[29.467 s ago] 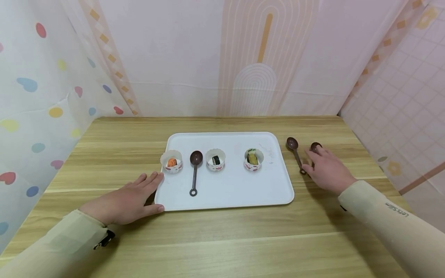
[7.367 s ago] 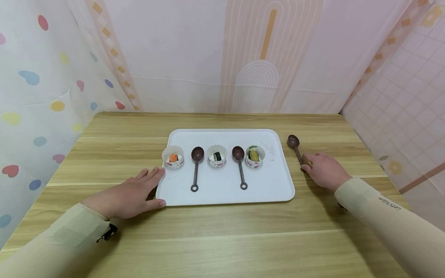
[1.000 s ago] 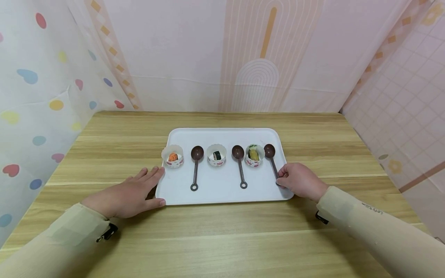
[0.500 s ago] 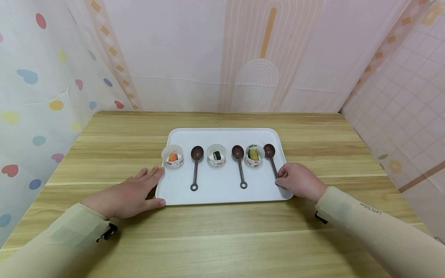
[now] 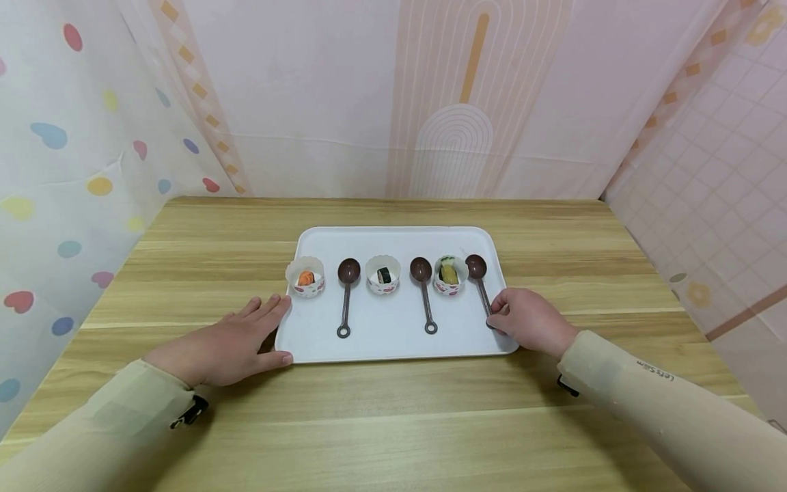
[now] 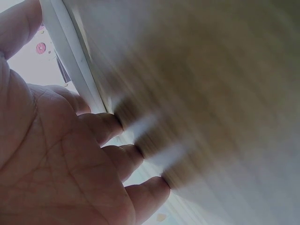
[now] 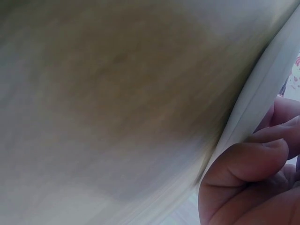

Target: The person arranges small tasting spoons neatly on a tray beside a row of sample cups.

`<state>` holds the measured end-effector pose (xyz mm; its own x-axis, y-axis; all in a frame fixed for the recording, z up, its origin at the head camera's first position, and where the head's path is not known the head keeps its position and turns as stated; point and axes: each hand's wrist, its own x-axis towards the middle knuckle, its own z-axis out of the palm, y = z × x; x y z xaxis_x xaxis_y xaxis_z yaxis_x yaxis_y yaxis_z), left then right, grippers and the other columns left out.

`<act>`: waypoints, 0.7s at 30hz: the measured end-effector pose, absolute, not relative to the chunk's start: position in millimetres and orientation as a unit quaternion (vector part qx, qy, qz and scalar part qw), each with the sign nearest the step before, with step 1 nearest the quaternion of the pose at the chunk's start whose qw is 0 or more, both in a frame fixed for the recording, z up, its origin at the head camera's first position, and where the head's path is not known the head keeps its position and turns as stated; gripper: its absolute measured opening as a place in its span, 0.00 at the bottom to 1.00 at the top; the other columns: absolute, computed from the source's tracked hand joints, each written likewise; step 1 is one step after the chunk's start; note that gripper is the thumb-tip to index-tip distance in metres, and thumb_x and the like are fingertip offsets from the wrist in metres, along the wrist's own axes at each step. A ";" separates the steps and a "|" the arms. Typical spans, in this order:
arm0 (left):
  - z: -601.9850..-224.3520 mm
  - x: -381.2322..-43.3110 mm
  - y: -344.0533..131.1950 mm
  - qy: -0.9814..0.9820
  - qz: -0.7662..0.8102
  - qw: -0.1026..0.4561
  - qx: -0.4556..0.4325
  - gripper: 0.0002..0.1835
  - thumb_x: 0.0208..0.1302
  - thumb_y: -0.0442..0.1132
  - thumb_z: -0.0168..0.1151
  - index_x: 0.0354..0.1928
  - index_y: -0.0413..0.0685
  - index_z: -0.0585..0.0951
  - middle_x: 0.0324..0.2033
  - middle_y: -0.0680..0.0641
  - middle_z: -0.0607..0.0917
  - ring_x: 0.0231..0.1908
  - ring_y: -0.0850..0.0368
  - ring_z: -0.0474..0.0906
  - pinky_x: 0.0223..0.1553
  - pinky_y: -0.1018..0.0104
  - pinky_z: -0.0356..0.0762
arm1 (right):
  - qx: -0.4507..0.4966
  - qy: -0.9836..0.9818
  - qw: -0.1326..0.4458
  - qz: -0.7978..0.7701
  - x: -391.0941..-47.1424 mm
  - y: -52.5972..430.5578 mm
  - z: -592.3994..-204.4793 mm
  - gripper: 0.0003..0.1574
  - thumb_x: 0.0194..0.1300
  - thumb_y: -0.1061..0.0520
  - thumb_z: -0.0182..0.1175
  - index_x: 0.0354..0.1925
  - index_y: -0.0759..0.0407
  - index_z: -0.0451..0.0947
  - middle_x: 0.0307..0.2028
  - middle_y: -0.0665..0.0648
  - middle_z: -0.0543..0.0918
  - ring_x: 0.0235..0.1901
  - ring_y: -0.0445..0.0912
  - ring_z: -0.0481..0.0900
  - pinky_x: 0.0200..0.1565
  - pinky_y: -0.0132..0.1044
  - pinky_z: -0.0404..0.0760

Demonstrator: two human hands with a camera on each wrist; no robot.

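Observation:
A white tray lies on the wooden table. On it, paper cups and brown measuring spoons alternate in a row. My right hand pinches the handle end of the rightmost spoon, which lies slanted beside the right cup. The middle spoon and left spoon lie apart from both hands. My left hand rests at the tray's left edge with fingers spread. In the left wrist view its fingertips touch the table beside the tray rim. The right wrist view hides the pinched spoon.
The left cup holds an orange-topped sushi piece, the middle cup a dark-wrapped roll. Something yellow-green sits in the right cup. Bare wooden table surrounds the tray; patterned curtains hang behind and at both sides.
Two measuring spoons that lay right of the tray are now on it, one between the middle and right cups, one at far right. Over the last second, hardly anything moves.

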<state>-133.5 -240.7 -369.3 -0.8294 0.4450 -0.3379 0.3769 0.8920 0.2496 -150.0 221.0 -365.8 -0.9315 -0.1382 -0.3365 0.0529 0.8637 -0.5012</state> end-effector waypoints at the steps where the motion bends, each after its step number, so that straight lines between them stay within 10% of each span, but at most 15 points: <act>1: -369.4 -133.5 -240.8 0.953 0.086 0.197 0.216 0.58 0.72 0.71 0.56 0.84 0.36 0.48 0.81 0.28 0.52 0.78 0.19 0.47 0.72 0.20 0.54 | -0.023 0.948 0.183 -0.260 -150.0 221.1 -366.0 0.09 0.73 0.56 0.65 0.44 0.63 0.82 0.34 0.55 0.87 0.32 0.45 0.80 0.32 0.35 0.78; 21: -369.6 -132.1 -241.2 0.954 0.086 0.190 0.217 0.58 0.71 0.71 0.57 0.84 0.36 0.49 0.81 0.28 0.53 0.78 0.19 0.48 0.71 0.20 0.54 | -0.021 0.952 0.180 -0.248 -149.1 220.9 -367.5 0.12 0.74 0.56 0.64 0.49 0.64 0.81 0.35 0.57 0.88 0.32 0.46 0.81 0.31 0.36 0.79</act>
